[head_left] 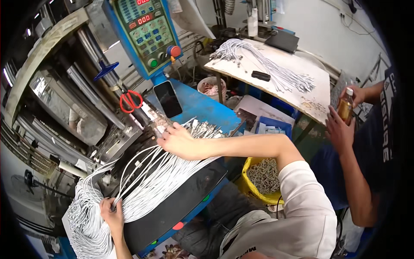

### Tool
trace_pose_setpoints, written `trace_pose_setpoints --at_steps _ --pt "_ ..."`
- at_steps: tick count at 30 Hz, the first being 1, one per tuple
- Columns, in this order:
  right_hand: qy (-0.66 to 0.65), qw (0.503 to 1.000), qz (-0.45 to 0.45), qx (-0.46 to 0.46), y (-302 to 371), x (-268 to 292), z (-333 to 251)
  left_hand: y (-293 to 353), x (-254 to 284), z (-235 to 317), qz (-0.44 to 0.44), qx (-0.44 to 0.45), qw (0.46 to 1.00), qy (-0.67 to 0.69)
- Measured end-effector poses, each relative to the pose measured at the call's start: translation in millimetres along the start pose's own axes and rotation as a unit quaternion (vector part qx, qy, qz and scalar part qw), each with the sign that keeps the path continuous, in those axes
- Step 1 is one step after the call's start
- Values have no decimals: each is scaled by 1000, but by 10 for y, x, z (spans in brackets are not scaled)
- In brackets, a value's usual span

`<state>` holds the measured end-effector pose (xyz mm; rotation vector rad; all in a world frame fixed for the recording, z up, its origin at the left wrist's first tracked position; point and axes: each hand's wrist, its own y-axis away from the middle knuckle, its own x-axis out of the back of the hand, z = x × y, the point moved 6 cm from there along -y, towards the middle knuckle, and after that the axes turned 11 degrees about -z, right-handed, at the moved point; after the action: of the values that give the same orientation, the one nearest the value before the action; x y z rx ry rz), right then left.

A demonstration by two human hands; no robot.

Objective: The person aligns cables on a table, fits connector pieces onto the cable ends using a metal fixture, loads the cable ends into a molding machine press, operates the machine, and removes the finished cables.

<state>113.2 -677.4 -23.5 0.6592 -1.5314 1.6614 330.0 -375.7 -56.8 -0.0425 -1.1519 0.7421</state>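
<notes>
A thick bundle of white cables (148, 194) lies across the dark board in front of me, its metal-tipped ends fanned out to the right. At the bundle's left part my left hand (113, 216) is closed round a few of the cables. My right hand (181, 141) reaches over the bundle by the machine's edge, fingers bent, with raised cables running to its thumb and fingertips; the small part there is partly hidden. Coiled cable lengths (88, 220) hang in a heap to the left.
A press machine with steel columns (88, 93) stands at the left, red-handled scissors (130, 101) on it. Beyond are a control panel (148, 32) and a phone (167, 99). A yellow tub (246, 183) holds small parts. At right, a person holds a bottle (346, 106) beside a table (297, 64) with more cables.
</notes>
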Motion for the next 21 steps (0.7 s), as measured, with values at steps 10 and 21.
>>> trace_pose_setpoints --at_steps 10,21 --pt "24 999 -20 33 127 511 76 49 63 72 30 -47 998 -41" --pt "-6 999 -26 47 421 275 297 36 136 117 31 -40 997 -62"
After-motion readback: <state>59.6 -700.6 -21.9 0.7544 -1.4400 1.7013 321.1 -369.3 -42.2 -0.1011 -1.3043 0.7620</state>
